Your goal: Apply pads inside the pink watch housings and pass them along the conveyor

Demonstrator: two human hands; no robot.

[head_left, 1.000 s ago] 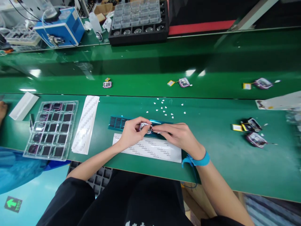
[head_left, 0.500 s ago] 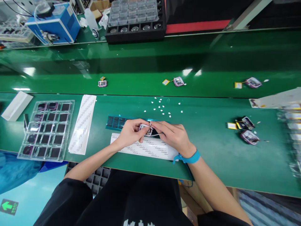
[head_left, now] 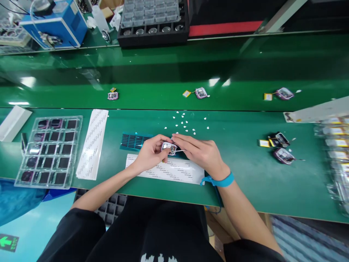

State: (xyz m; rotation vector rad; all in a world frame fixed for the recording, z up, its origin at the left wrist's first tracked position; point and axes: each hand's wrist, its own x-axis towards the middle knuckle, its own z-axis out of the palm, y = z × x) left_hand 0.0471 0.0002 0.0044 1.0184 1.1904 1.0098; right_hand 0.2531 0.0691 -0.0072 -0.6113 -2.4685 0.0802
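Note:
My left hand (head_left: 149, 153) grips a small open watch case (head_left: 169, 147) between thumb and fingers, its circuit board showing and its rim pale. My right hand (head_left: 205, 154) lies against the case's right side, fingertips together at its upper corner; whatever they pinch is hidden. A thin pale strip (head_left: 180, 150) runs from the case to beneath the right fingers. Below the hands a white printed adhesive sheet (head_left: 174, 171) lies on the green bench. Beside the left hand is a blue sheet with dark strips (head_left: 133, 141). Beyond the hands are several small white drop-shaped pieces (head_left: 185, 122).
On the left stand a clear compartment tray (head_left: 49, 151), a white box (head_left: 13, 123) and another printed sheet (head_left: 92, 145). More open watch cases (head_left: 283, 155) with yellow-edged batteries (head_left: 264, 143) lie right and along the back. A blue wrist strap (head_left: 222, 180) with a cord circles my right wrist.
The right fingers have straightened and drawn slightly back from the case's front, so more of the circuit board shows. The left hand keeps its hold; the whole view has shifted slightly.

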